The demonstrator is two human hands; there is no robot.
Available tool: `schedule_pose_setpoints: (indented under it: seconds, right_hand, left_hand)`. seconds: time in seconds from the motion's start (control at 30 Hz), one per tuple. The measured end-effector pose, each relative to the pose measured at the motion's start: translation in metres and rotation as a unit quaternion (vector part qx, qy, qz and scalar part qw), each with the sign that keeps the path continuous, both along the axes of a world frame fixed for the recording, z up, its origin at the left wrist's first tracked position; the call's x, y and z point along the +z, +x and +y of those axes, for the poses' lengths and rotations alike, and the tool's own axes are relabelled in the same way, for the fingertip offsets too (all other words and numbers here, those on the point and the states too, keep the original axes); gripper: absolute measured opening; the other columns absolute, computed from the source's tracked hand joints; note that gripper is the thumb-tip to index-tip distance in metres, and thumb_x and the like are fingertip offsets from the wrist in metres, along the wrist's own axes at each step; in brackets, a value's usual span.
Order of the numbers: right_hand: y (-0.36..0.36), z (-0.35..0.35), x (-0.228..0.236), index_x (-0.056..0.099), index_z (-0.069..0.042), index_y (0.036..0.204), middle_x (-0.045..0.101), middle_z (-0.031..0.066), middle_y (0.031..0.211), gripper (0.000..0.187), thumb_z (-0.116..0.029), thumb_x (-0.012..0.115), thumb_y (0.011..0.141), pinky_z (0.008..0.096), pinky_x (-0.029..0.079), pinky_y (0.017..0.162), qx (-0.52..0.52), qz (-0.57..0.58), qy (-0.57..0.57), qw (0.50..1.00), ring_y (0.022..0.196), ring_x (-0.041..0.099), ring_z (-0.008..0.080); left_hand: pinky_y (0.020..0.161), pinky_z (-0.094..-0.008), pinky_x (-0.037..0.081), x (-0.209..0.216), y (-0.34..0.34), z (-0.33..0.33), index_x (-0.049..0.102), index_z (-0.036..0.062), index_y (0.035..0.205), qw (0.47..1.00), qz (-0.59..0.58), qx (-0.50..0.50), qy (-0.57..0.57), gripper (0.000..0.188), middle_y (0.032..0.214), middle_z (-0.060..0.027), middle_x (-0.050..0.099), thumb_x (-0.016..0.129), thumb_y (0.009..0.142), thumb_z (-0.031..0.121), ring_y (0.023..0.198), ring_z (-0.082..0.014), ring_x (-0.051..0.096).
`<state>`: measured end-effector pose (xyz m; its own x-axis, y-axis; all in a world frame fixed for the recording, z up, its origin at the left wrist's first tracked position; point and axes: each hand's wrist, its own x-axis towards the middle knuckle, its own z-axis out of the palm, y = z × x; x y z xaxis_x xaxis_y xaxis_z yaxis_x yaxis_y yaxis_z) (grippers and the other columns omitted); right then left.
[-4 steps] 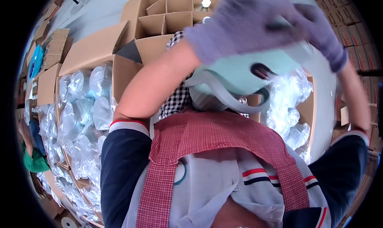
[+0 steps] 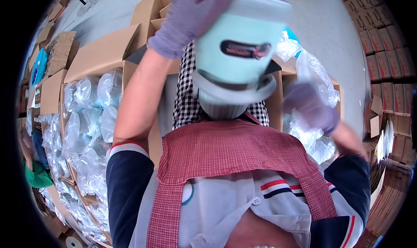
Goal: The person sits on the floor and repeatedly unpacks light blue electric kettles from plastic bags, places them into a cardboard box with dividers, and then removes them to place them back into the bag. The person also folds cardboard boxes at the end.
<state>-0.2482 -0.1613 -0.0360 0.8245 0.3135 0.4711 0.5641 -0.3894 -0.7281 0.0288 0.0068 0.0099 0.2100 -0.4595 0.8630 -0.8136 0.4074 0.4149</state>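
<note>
Holding mint jug (image 2: 234,31); plastic-wrapped goods (image 2: 89,122) fill carton (image 2: 97,50).

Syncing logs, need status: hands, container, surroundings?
Left hand gripping mint container. Right hand apart from it, blurred, by clear plastic. Open boxes either side.

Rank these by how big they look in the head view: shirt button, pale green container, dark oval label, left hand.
Pale green container
Left hand, partly out of frame
Dark oval label
Shirt button
</note>
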Motion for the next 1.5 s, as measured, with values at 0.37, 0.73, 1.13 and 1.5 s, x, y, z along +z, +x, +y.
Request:
schedule_pose_setpoints:
  seconds: [0.37,0.73,1.13,1.5]
  right_hand:
    - [0.055,-0.019,-0.066,0.052,-0.006,0.131,0.053,0.0152,0.132,0.048,-0.016,0.061,0.085,0.04,0.04,0.104,-0.309,-0.008,-0.256,0.916,0.126,0.048,0.0292]
    - [0.099,0.033,-0.202,0.051,-0.005,0.129,0.05,0.0163,0.13,0.049,-0.018,0.059,0.083,0.0474,0.036,0.103,-0.191,-0.008,-0.009,0.982,0.12,0.046,0.0364]
    - [0.146,0.078,-0.084,0.056,-0.003,0.123,0.063,0.011,0.115,0.046,-0.015,0.068,0.08,0.0372,0.044,0.096,-0.049,0.107,-0.014,0.993,0.106,0.059,0.0244]
    - [0.202,0.066,-0.075,0.067,-0.002,0.093,0.069,0.0063,0.089,0.018,-0.003,0.072,0.076,0.0293,0.053,0.078,-0.046,0.039,-0.252,0.966,0.08,0.065,0.0169]
  left_hand:
    - [0.086,-0.0361,0.051,-0.108,0.099,0.07,0.056,-0.003,0.121,0.851,0.493,0.181,0.016,0.061,0.109,-0.017,0.065,0.041,0.094,0.05,0.095,-0.0268,0.065]
    - [0.089,-0.0392,0.044,-0.07,0.015,0.073,0.057,0.0042,0.116,0.924,0.248,0.285,0.051,0.053,0.108,-0.0094,0.063,0.052,0.086,0.047,0.099,-0.0225,0.059]
    - [0.104,-0.0533,0.033,0.022,-0.091,0.132,0.065,0.0175,0.102,0.899,-0.301,0.223,0.227,0.039,0.106,-0.0021,0.06,0.068,0.075,0.045,0.116,-0.021,0.051]
    - [0.102,-0.0341,0.04,-0.183,0.129,0.586,0.049,0.0067,0.135,0.578,0.34,0.687,0.281,0.065,0.135,-0.016,0.052,0.059,0.088,0.05,0.125,-0.0309,0.049]
